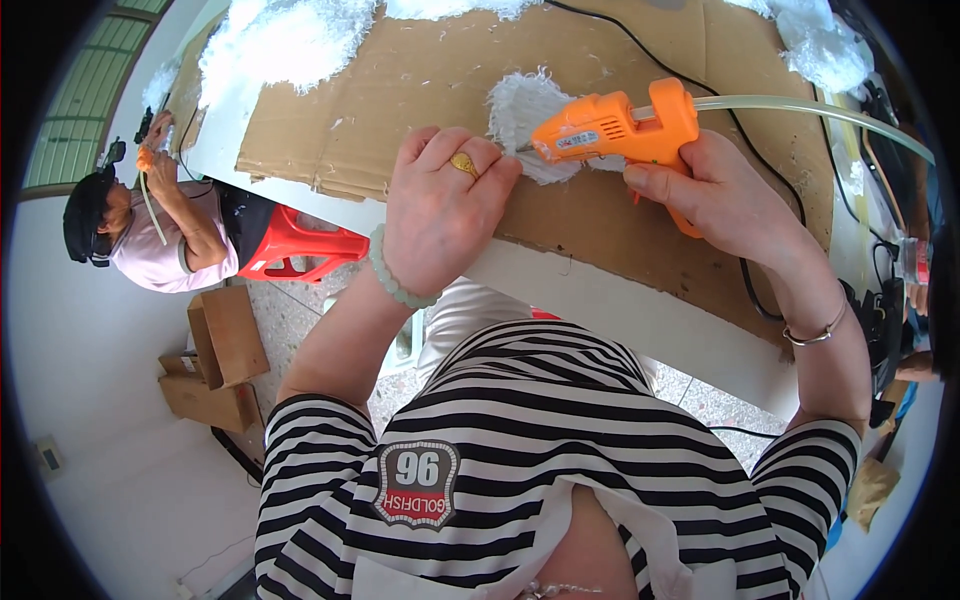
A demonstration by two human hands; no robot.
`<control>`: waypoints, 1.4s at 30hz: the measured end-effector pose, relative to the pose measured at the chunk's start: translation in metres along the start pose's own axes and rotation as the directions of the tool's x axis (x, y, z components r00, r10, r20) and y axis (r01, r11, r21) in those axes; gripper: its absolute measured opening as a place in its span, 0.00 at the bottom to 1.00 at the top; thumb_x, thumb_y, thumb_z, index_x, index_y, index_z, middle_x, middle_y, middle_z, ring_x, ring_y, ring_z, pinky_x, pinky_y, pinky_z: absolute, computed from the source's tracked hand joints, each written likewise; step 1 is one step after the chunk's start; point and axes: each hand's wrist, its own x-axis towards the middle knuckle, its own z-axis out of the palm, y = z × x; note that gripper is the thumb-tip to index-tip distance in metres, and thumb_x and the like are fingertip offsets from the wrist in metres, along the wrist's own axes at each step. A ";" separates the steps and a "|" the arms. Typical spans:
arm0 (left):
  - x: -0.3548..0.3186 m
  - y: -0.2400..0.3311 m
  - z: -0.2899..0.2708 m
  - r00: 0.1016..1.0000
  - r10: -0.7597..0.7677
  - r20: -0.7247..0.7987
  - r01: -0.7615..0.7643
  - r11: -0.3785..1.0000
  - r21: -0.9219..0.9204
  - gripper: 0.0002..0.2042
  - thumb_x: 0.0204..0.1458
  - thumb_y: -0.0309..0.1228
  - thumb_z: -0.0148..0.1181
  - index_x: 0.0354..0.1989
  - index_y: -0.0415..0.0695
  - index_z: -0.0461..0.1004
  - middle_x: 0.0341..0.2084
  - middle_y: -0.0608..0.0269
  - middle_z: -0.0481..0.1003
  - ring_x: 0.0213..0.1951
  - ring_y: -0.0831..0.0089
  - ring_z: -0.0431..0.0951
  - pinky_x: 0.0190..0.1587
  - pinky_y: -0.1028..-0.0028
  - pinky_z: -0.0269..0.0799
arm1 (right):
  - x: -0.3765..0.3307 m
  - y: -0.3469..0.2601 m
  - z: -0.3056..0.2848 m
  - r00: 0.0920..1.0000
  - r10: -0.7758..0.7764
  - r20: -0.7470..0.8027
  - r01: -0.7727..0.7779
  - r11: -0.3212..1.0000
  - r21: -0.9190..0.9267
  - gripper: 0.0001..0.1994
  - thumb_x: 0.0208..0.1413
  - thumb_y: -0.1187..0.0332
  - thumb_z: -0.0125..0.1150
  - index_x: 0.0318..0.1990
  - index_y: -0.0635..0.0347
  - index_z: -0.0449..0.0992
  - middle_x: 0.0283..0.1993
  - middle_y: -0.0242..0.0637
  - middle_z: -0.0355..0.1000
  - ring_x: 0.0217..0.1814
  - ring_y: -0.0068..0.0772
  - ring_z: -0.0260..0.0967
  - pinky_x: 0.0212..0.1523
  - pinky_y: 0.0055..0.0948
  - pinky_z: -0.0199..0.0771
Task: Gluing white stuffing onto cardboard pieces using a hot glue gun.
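Observation:
An orange hot glue gun [610, 125] is gripped by its handle in my right hand [715, 195]. A long translucent glue stick [800, 103] runs out of its back end toward the right. The nozzle points left and reaches the curled fingertips of my left hand [445, 195]. That hand is closed, with its back turned up, so whatever the fingers pinch is hidden. Right beside the fingers and partly under the gun lies a white, fluffy, fringed piece [525, 100] on the cardboard.
A cardboard sheet [340, 130] covers the white table [640, 310]. White fluffy heaps [285, 45] lie along its far side. A black cord [740, 125] crosses the right half. At left, another person [170, 220] on a red stool [300, 245] works at the same table; cardboard boxes [225, 335] stand behind.

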 end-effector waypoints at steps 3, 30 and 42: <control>-0.001 -0.001 0.002 1.000 -0.007 -0.027 0.006 1.000 -0.024 0.08 0.35 0.24 0.57 0.29 0.44 0.74 0.27 0.68 0.71 0.36 0.69 0.71 0.42 0.68 0.64 | 0.004 0.006 -0.001 1.000 0.009 0.021 -0.008 0.998 -0.059 0.15 0.55 0.57 0.58 0.29 0.62 0.72 0.17 0.23 0.57 0.18 0.14 0.51 0.18 0.20 0.51; 0.027 -0.019 0.016 0.998 -0.058 -0.022 0.056 0.997 -0.047 0.07 0.37 0.21 0.57 0.28 0.43 0.72 0.20 0.63 0.73 0.30 0.64 0.73 0.36 0.67 0.67 | -0.027 0.022 -0.022 0.983 0.162 -0.089 -0.154 0.984 0.085 0.13 0.57 0.60 0.55 0.35 0.62 0.71 0.26 0.24 0.66 0.28 0.13 0.59 0.28 0.17 0.58; 0.022 0.010 0.001 0.992 -0.122 0.014 0.123 0.971 -0.204 0.10 0.35 0.26 0.65 0.29 0.47 0.73 0.32 0.67 0.72 0.41 0.65 0.71 0.47 0.64 0.62 | -0.024 0.029 -0.022 0.978 0.207 -0.022 -0.206 0.978 0.027 0.11 0.57 0.62 0.56 0.37 0.62 0.71 0.27 0.24 0.66 0.26 0.13 0.58 0.27 0.16 0.58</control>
